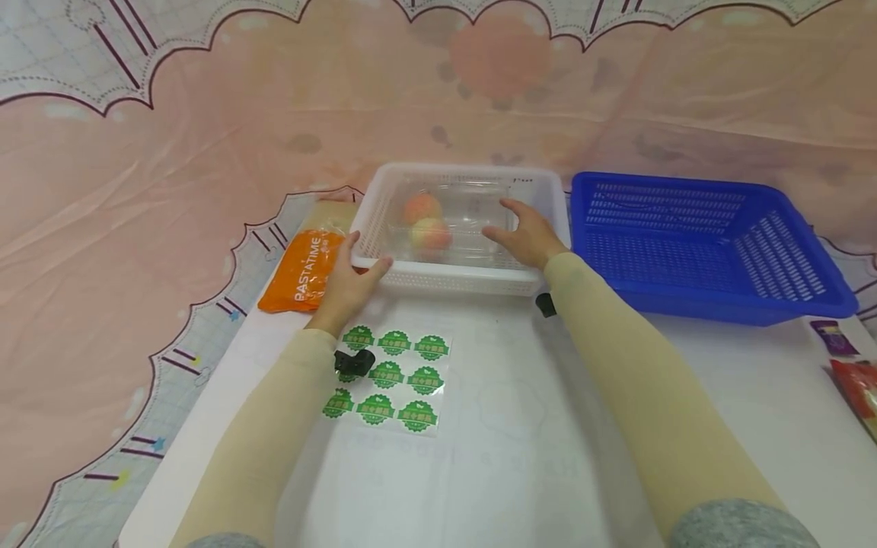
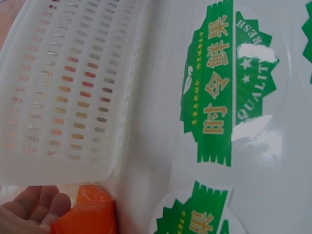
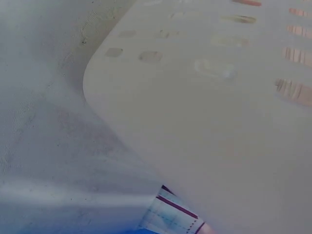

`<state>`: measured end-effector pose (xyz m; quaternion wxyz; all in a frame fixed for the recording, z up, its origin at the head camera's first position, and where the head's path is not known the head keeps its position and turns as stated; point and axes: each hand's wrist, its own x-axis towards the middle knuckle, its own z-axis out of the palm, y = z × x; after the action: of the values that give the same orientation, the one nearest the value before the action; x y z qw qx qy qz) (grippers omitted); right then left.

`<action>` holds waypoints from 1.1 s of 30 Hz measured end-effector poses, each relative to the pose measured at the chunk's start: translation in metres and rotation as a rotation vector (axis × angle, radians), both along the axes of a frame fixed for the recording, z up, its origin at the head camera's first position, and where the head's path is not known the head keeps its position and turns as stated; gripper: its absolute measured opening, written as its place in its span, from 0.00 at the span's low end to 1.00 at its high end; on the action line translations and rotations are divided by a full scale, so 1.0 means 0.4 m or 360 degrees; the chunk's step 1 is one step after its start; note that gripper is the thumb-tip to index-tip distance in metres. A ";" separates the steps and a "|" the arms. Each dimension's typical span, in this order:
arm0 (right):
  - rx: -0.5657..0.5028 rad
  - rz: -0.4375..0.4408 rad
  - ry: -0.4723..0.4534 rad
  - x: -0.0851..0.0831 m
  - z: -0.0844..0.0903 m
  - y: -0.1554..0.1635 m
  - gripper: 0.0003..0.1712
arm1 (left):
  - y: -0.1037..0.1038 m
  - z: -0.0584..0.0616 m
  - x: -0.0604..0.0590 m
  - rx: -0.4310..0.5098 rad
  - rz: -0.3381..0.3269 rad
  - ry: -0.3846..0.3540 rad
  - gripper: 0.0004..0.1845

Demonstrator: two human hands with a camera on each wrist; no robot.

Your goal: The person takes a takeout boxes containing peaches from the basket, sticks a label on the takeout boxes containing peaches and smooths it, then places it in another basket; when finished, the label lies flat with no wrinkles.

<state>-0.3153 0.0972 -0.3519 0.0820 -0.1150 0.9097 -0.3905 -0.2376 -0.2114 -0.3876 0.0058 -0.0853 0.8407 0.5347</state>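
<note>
A white perforated basket (image 1: 460,275) stands at the back middle of the table. Inside it lies a clear plastic box (image 1: 473,221), with two round red-and-yellow fruits (image 1: 429,234) showing through at its left. My left hand (image 1: 348,288) grips the basket's near left corner, thumb over the front rim. In the left wrist view, bent fingers (image 2: 46,202) lie beside the basket's end. Above the right part of the clear box is my right hand (image 1: 530,234), thumb and index finger spread apart. The right wrist view shows mostly the basket's pale wall (image 3: 195,126), with that hand largely hidden.
An orange PASTATIME bag (image 1: 301,274) lies left of the white basket. To the right stands a blue basket (image 1: 692,301). A sheet of green round stickers (image 1: 389,374) lies in front, partly under the left wrist. Small purple (image 1: 833,337) and red (image 1: 856,388) packets are at far right.
</note>
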 end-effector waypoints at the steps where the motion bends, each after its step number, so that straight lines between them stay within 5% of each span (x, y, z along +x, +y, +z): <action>1: 0.0002 -0.0006 -0.0010 -0.001 0.000 -0.001 0.47 | 0.000 -0.001 -0.001 0.0003 -0.0001 0.0000 0.47; 20: 0.0035 -0.0001 -0.0106 0.001 -0.001 -0.012 0.50 | 0.001 0.000 0.002 -0.0007 -0.0001 0.0005 0.47; 33: 0.0046 0.0058 -0.0154 -0.009 -0.009 -0.009 0.41 | 0.003 0.004 0.009 -0.0026 0.0004 0.0001 0.48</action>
<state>-0.3191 0.0936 -0.3555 0.1348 -0.1114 0.9079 -0.3809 -0.2338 -0.2101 -0.3860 0.0041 -0.0862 0.8449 0.5279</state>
